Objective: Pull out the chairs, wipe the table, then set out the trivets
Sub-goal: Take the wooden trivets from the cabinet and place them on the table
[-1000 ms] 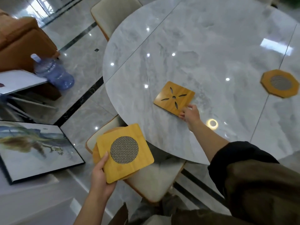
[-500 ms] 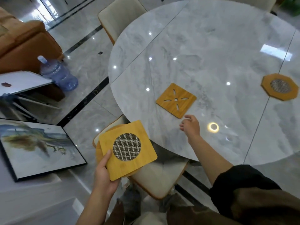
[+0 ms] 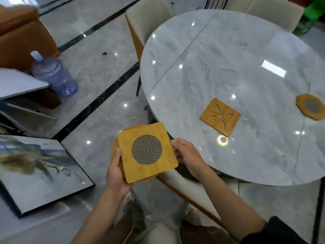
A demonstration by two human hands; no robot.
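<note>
Glossy grey marble floor tiles (image 3: 98, 71) surround a round grey marble bench (image 3: 228, 59). Just off its near-left edge, the left grip (image 3: 117, 171) holds a square bamboo trivet with a round metal mesh centre (image 3: 146, 151) at its near-left corner, thumb on top, and a second wooden trivet (image 3: 134, 128) sits stacked beneath, mostly hidden. The right grip (image 3: 186, 155) pinches the square trivet's right edge with curled fingers. Below them is a cream-cushioned chair (image 3: 177, 182). On the bench to the right lies a square bamboo trivet with a flower cut-out (image 3: 220, 116), and farther right, apart from it, an octagonal bamboo trivet with a mesh centre (image 3: 311, 106). A blue water jug (image 3: 54, 74) and a framed landscape picture (image 3: 38, 166) are on the floor at the left.
</note>
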